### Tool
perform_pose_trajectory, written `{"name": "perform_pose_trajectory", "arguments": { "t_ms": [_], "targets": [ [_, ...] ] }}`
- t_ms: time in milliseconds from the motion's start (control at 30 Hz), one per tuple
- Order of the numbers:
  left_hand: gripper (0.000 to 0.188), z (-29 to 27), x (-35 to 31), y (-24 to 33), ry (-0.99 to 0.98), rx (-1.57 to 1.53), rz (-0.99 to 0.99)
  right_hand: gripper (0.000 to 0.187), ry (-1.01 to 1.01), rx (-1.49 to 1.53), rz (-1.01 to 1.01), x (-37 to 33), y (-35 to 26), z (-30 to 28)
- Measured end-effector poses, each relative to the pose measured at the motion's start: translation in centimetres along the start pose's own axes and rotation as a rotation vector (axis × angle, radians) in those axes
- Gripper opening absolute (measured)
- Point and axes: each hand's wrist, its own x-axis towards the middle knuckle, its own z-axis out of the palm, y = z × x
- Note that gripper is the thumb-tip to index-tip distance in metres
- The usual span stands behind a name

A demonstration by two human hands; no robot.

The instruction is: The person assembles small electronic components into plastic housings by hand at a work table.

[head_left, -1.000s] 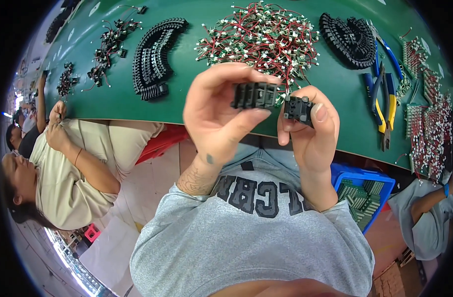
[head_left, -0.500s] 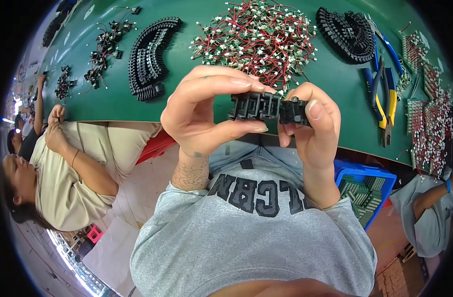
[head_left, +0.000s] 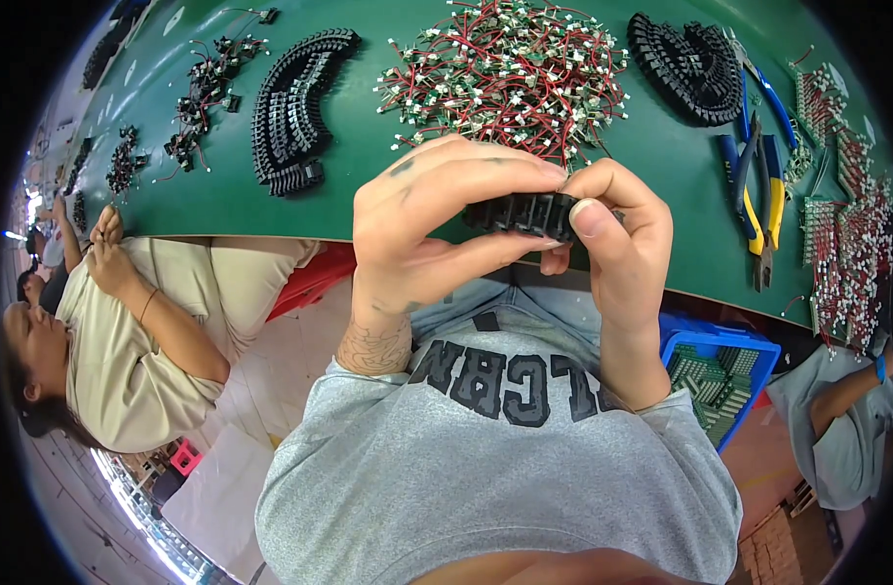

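Note:
Just in front of the table edge, my left hand [head_left: 407, 219] grips a short row of black ribbed plastic pieces [head_left: 520, 213] between thumb and fingers. My right hand [head_left: 624, 234] pinches the right end of that row, its thumb against the last piece. The fingertips of both hands nearly meet there and cover most of that end. Beyond my hands lies a large heap of red and black wires with white connectors [head_left: 505, 78]. To its left is a curved strip of similar black pieces [head_left: 295, 117].
A coiled black strip [head_left: 685, 68] lies far right, near pliers with blue and yellow handles [head_left: 773, 190]. Bundled wired parts [head_left: 841, 244] line the right edge of the green table [head_left: 368, 210]. A blue crate [head_left: 749, 390] holds circuit boards. A person in beige [head_left: 144, 341] sits left.
My left hand has moved right with the black row. Its end now meets the small black piece in my right hand; the gap between them has closed.

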Motion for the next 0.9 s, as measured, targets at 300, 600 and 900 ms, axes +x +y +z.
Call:
{"name": "perform_pose_trajectory", "arguments": {
  "t_ms": [300, 600, 900],
  "targets": [
    [0.042, -0.1, 0.2, 0.7, -0.081, 0.018, -0.134, 0.006, -0.025, -0.131, -0.059, 0.0, 0.3, -0.9],
    [0.053, 1.3, 0.2, 1.9, 0.099, -0.398, -0.395, 0.027, -0.225, 0.450, 0.130, -0.1, 2.3, -0.7],
    [0.051, 1.3, 0.5, 0.8, -0.074, -0.085, 0.027, 0.044, -0.184, 0.532, 0.119, -1.3, 3.7, 0.3]
  ]
}}
